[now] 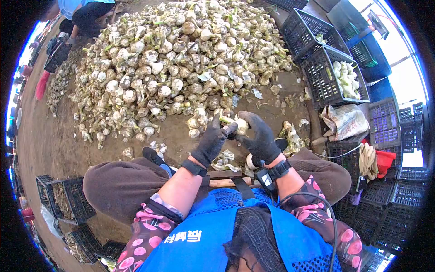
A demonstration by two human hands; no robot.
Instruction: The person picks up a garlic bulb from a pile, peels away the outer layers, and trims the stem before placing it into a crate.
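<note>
A pale garlic bulb (242, 126) with a short greenish stem is held between my two gloved hands, just in front of the big pile. My left hand (213, 139), in a black glove, has its fingers closed at the stem side. Around the bulb's other side curl the fingers of my right hand (261, 139), also in a black glove. Any small tool between the fingers is hidden. Below the hands lie loose garlic skins (224, 158) on the ground. The heap of dirty, untrimmed garlic (181, 68) fills the ground ahead.
At right, a black crate (319, 77) holds white cleaned bulbs (346, 79). A crumpled sack (346, 122) lies beside it, with stacked crates (385, 122) further right. More crates (68, 199) stand at left. Another person (88, 16) is at the upper left.
</note>
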